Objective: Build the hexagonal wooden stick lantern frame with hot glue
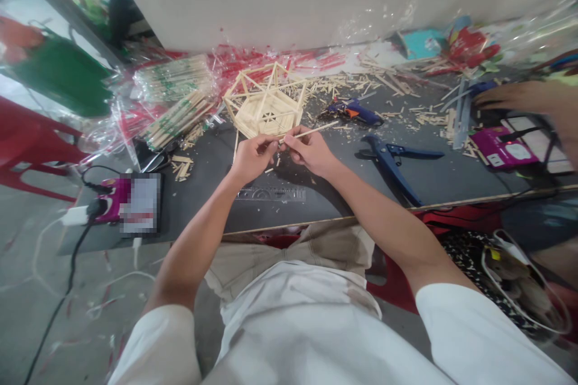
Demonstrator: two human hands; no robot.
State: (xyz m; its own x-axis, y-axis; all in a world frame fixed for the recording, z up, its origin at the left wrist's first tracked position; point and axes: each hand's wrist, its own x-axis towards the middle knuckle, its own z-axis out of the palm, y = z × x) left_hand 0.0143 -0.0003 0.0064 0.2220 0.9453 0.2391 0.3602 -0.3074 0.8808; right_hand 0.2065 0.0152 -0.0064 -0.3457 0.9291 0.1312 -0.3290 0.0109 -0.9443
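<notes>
My right hand (309, 149) pinches a thin wooden stick (323, 128), whose free end points up and to the right. Closed at the fingertips, my left hand (255, 157) meets the right at the stick's near end; the exact grip is partly hidden by the fingers. Just beyond both hands stands a many-sided frame (266, 105) built of wooden sticks, with a slatted base and open triangles above. A clear plastic ruler (271, 194) lies on the dark table below my hands. To the right rest a blue glue gun (361, 112) and blue-handled cutters (392, 162).
Bundled sticks (178, 117) in plastic wrap lie at left, with short offcuts scattered across the table (203, 204). A phone (139, 204) sits beside a purple power strip (111, 198). At right, another person's hand (510, 96) is near a second purple power box (506, 147).
</notes>
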